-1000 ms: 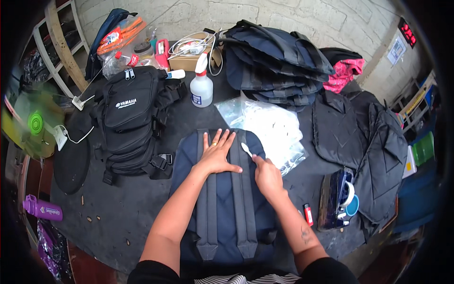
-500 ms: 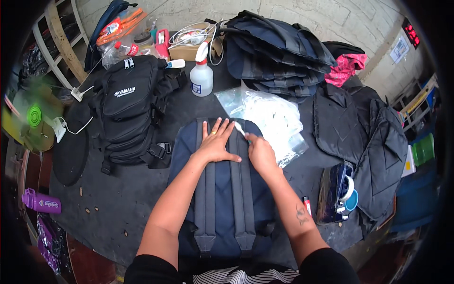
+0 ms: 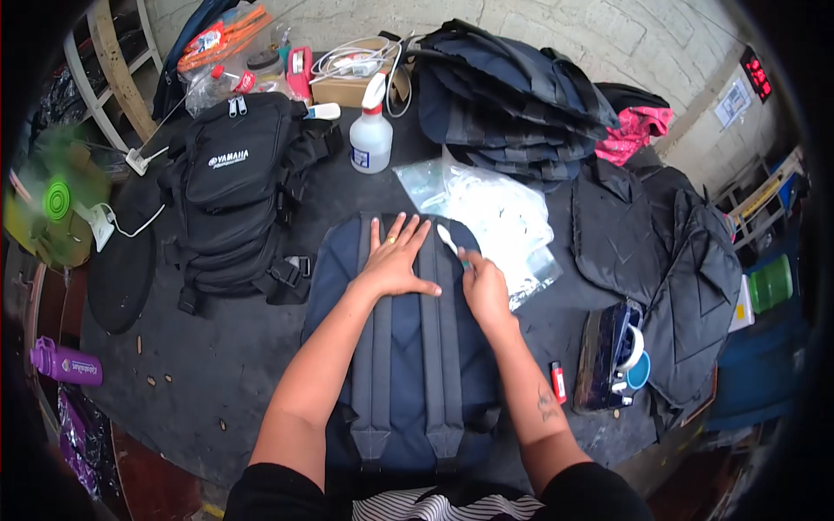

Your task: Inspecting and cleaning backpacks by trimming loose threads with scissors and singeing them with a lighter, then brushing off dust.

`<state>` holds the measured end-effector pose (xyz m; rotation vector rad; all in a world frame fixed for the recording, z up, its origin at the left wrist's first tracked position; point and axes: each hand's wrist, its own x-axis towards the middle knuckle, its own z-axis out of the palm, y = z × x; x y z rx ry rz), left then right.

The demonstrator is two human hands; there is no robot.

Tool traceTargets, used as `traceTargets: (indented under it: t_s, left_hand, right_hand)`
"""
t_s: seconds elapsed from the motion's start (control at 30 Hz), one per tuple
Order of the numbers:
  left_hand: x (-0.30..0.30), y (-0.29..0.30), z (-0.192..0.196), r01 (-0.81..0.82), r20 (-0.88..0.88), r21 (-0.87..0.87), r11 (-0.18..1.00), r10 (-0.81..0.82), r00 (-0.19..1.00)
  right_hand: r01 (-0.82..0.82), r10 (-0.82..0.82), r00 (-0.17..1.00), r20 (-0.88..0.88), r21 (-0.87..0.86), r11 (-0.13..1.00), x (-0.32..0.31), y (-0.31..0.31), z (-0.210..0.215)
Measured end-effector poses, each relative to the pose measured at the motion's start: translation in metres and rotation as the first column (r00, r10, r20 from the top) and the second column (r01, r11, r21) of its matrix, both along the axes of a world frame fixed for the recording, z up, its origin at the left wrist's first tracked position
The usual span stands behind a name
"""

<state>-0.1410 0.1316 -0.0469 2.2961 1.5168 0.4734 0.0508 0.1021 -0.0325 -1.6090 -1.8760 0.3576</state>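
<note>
Dark surface [image 3: 261,347], work laid flat mid-front. Navy backpack [image 3: 400,347] lies straps-up w/ top away from the person: prob. soft, floppy fabric, light if empty; best grabbed by straps or top edge. Left hand [image 3: 395,260] spread flat, pressing betw. straps. Right hand [image 3: 485,291] closed round a small white-tipped tool [image 3: 447,239], tip at backpack's upper right.

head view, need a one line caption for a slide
Left hand pressed flat on a navy backpack, right hand holding a small white tool beside it.
</note>
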Motion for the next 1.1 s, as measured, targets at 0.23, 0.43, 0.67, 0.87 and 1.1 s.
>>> traceTargets:
  t_s: [0.23, 0.43, 0.67, 0.87, 1.1]
  left_hand:
    - [-0.005, 0.002, -0.001, -0.009, -0.02, -0.025, 1.0, 0.008, 1.0]
    - [-0.007, -0.003, -0.001, -0.01, -0.021, -0.072, 0.997, 0.009, 1.0]
    - [-0.007, 0.0, -0.003, -0.007, -0.024, -0.016, 1.0, 0.006, 1.0]
    - [-0.002, 0.001, 0.006, -0.012, -0.018, -0.007, 1.0, 0.012, 1.0]
    - [-0.002, 0.006, -0.006, -0.018, 0.057, -0.073, 0.997, 0.022, 0.998]
  right_hand:
    - [-0.068, 0.062, 0.997, -0.043, -0.135, 0.989, 0.002, -0.002, 0.006]
    - [-0.057, 0.047, 0.997, -0.064, -0.171, 0.984, -0.001, -0.01, 0.001]
    - [-0.009, -0.007, 0.992, -0.124, -0.128, 0.992, -0.003, 0.003, -0.003]
    - [-0.003, -0.009, 0.992, -0.13, -0.09, 0.996, 0.004, 0.012, 0.001]
    - [0.072, -0.071, 0.997, 0.032, -0.039, 0.997, 0.014, 0.01, 0.004]
